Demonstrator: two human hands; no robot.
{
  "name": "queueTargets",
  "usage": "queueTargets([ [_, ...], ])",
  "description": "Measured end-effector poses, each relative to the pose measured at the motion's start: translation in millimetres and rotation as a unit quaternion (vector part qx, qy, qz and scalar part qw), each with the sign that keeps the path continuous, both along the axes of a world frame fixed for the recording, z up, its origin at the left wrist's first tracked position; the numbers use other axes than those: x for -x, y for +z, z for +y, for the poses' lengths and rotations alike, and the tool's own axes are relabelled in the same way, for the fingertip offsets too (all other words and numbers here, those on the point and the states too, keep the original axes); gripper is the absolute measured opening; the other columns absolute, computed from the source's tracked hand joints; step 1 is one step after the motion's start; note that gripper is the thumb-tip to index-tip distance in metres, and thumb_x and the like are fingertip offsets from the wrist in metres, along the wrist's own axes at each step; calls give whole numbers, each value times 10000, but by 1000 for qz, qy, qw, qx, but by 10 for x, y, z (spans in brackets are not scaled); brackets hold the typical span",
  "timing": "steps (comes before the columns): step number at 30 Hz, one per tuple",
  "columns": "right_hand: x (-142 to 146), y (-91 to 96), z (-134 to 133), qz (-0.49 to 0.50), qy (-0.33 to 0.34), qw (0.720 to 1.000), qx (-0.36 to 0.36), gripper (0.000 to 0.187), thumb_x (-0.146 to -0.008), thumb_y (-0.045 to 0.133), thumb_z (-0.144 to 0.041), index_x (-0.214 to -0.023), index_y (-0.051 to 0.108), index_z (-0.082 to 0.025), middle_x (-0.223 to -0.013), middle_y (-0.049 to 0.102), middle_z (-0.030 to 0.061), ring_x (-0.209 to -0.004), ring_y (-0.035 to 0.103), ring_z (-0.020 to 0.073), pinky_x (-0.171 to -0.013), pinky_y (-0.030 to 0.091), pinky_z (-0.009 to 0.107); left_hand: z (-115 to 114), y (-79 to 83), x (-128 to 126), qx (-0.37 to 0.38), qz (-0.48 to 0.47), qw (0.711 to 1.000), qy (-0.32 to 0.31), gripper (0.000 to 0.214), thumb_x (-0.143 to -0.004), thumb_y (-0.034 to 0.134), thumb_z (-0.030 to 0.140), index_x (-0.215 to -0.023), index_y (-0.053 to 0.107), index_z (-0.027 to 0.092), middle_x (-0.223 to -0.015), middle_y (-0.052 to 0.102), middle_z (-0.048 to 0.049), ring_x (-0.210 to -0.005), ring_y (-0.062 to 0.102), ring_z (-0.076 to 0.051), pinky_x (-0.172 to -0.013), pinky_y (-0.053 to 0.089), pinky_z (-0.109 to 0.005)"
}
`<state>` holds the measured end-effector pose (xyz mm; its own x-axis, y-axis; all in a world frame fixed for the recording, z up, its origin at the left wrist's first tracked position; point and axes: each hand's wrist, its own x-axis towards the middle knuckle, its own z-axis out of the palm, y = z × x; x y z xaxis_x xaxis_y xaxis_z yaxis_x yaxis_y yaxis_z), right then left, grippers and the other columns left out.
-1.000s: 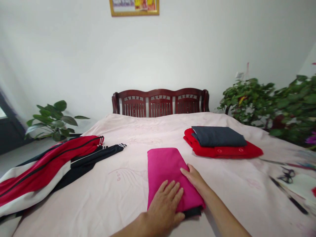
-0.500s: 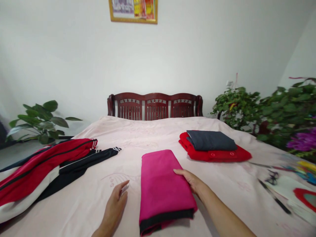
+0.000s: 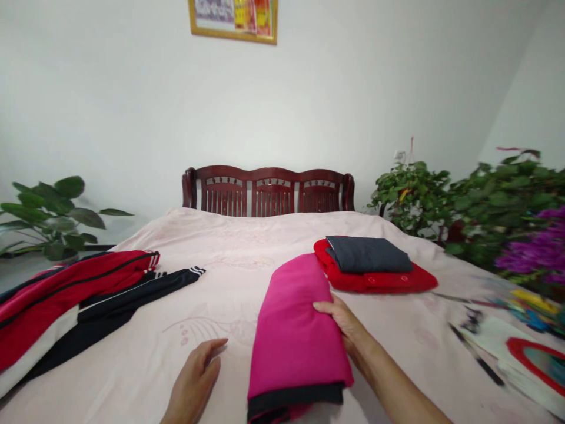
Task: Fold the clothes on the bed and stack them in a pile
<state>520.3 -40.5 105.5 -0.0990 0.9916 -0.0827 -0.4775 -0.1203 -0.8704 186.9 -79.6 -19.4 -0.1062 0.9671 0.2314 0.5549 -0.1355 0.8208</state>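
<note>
A folded magenta garment with a black hem lies in front of me, its right side gripped by my right hand. The thumb presses on top and the other fingers are hidden beneath the cloth. My left hand is over the bedspread, left of the garment and apart from it, thumb and fingers apart with nothing in them. Beyond my right hand, a folded dark grey garment rests on a folded red garment, and the magenta one's far end reaches close to this pile.
Red, white and black striped clothes lie loosely on the left of the pink bedspread. At right are a black-handled knife, a red-rimmed oval item and colourful small things. A wooden headboard and plants stand behind.
The magenta garment's far end has lifted and shifted toward the pile, bending under my right hand's grip. My left hand has drawn back slightly. The whole view has turned a little right.
</note>
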Motion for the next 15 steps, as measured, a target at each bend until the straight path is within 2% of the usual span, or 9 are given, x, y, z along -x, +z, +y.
queueTargets([
  [3, -358, 413, 163, -26, -94, 995, -24, 446, -561, 774, -91, -981, 653, -178, -780, 755, 28, -615, 698, 198, -615, 586, 310, 12, -48, 17, -1, 17, 1000, -6, 382, -824, 487, 329, -1135, 673, 208, -1168, 682, -59, -1153, 602, -252, -1074, 423, -463],
  [5, -619, 705, 321, -17, -170, 983, -62, 441, -574, 761, -62, -989, 659, -171, -791, 755, 29, -630, 698, 191, -631, 594, 311, 26, -76, 30, -3, 30, 999, -12, 372, -825, 497, 340, -1123, 683, 220, -1163, 690, -54, -1147, 610, -253, -1063, 443, -463],
  [8, -1011, 1126, 645, 33, -273, 948, -158, 421, -637, 712, -32, -1043, 666, -134, -877, 760, 59, -717, 709, 181, -718, 594, 319, 42, -118, 54, -12, 47, 999, -17, 355, -826, 508, 351, -1101, 699, 233, -1143, 708, -47, -1122, 631, -252, -1038, 479, -455],
  [10, -1266, 1335, 923, 73, -332, 910, -238, 445, -681, 668, -3, -1114, 648, -103, -990, 752, 88, -807, 712, 164, -792, 572, 317, 44, -141, 68, -23, 59, 998, -16, 342, -830, 511, 351, -1086, 709, 239, -1133, 717, -44, -1108, 643, -248, -1027, 496, -444],
  [12, -1501, 1412, 1216, 46, -427, 861, -273, 532, -723, 595, 29, -1242, 578, -87, -1156, 708, 117, -889, 705, 140, -815, 549, 311, 40, -156, 79, -34, 73, 997, -16, 328, -837, 514, 346, -1074, 719, 249, -1128, 722, -39, -1099, 651, -242, -1014, 512, -424],
  [13, -1604, 1383, 1350, -2, -479, 839, -259, 575, -750, 545, 31, -1314, 516, -81, -1244, 664, 137, -933, 697, 134, -803, 541, 309, 38, -160, 83, -38, 81, 996, -16, 322, -841, 514, 341, -1072, 722, 256, -1130, 723, -35, -1098, 652, -238, -1008, 518, -413],
  [15, -1768, 1187, 1553, -115, -546, 806, -197, 633, -794, 456, 17, -1418, 368, -48, -1396, 530, 212, -1036, 669, 154, -760, 531, 319, 33, -160, 87, -45, 96, 994, -13, 313, -849, 514, 328, -1071, 727, 273, -1138, 722, -26, -1101, 652, -232, -1003, 524, -396],
])
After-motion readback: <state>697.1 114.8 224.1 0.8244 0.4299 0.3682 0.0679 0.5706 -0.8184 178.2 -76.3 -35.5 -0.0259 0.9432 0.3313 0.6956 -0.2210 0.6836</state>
